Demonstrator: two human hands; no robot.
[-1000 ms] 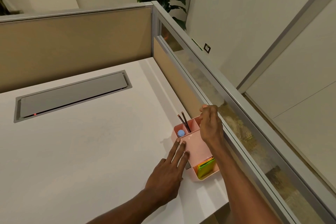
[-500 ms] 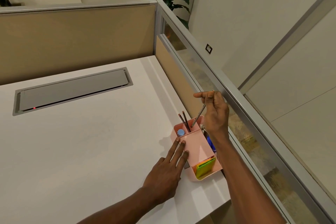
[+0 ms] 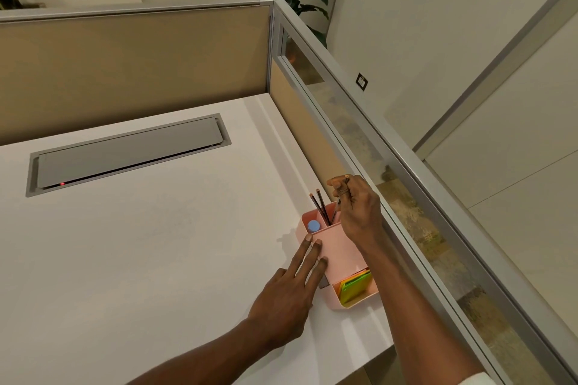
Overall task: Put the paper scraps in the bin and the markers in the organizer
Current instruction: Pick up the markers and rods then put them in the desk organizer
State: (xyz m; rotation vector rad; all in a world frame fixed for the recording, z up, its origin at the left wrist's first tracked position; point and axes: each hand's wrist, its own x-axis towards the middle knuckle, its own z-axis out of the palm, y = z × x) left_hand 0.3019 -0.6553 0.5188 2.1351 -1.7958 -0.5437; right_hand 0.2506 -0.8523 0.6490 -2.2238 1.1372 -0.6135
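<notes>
Right hand (image 3: 356, 209) pinched closed on a thin pencil (image 3: 337, 209), tip lowering into rear slot of pink organizer (image 3: 337, 251). Left hand (image 3: 287, 297) open flat, fingertips against organizer's left wall. Risk: catching the two pencils (image 3: 319, 208) already inside, tipping the organizer.

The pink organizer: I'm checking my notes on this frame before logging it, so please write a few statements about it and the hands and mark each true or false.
1. The pink organizer stands near the desk's right edge, beside the partition. True.
2. The right hand is empty. False: it pinches a thin dark pencil-like stick over the organizer's back compartment.
3. The left hand lies flat with fingertips against the organizer's side. True.
4. The front compartment holds a blue cap. False: it holds the green and orange sticky notes; the blue cap is at the back.
5. Two dark sticks already stand in the back compartment. True.
</notes>
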